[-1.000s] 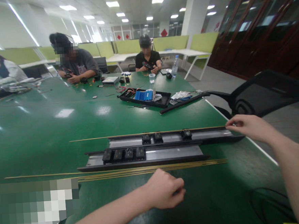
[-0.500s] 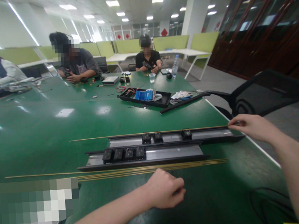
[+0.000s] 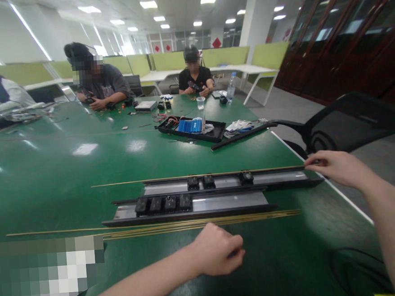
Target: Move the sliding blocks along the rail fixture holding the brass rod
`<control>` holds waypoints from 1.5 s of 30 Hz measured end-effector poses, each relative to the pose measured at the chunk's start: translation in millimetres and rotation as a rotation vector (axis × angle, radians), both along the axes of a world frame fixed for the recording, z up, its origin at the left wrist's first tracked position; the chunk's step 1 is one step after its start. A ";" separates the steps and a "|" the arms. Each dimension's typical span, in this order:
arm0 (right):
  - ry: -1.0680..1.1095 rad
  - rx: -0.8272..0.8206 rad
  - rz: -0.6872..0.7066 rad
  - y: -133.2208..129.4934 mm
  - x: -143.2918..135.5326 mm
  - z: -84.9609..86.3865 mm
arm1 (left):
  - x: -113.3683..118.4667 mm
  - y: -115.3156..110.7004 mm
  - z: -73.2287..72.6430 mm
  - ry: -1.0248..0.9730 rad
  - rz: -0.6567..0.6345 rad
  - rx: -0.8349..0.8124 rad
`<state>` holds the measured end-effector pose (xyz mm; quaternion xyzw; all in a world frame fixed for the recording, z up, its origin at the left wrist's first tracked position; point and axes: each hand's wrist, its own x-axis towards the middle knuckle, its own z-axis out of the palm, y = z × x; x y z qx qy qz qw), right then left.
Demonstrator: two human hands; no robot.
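My right hand (image 3: 327, 165) pinches the right end of a thin brass-coloured rod (image 3: 128, 183) at the table's right edge. That rod lies along the back edge of the far metal channel (image 3: 270, 179), which has dark sides and holds three black blocks (image 3: 193, 182). In front of it, a shorter channel (image 3: 228, 201) carries several black blocks (image 3: 170, 204) at its left. My left hand (image 3: 220, 250) rests on the table as a loose fist, with nothing visible in it. Just beyond this fist lies a bundle of loose brass-coloured rods (image 3: 149, 230).
Farther back on the green table (image 3: 110, 163) are a black tray (image 3: 216, 127) with a blue item, white gloves (image 3: 239, 128) and a dark bar (image 3: 237, 138). A chair (image 3: 351, 119) stands at the right. Co-workers sit across the table; a cable (image 3: 344, 268) curls at lower right.
My right hand has shifted slightly to the right along the rod's end. My left hand, the rod's far end, channels and blocks stay where they were.
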<state>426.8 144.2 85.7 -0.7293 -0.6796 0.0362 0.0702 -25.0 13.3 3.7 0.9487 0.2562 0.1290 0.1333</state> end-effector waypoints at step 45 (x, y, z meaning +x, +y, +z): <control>-0.058 0.013 -0.117 1.4 23.2 -4.5 | 0.4 1.2 6.0 0.028 -0.008 -0.011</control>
